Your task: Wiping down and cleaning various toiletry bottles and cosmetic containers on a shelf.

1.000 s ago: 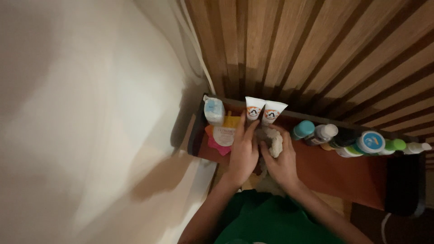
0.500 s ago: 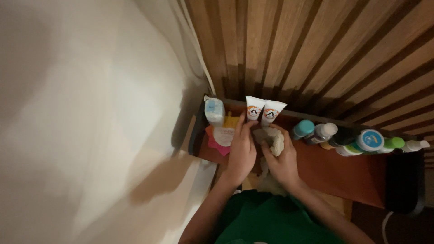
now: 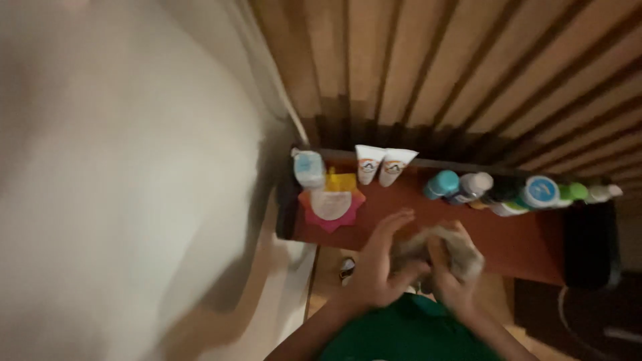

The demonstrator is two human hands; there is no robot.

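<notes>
Crumpled grey cloth (image 3: 438,251), bunched between the left hand (image 3: 378,267) and right hand (image 3: 451,281) above the reddish shelf (image 3: 521,244), looks soft and light, best gripped by its bulk, both hands' fingers curled around it.

crumpled grey cloth (image 3: 435,247) between hands

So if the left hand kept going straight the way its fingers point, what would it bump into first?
Probably the two white tubes standing at the back of the reddish shelf. The left hand points up across bare shelf toward them, though blur makes depth unsure.
</notes>
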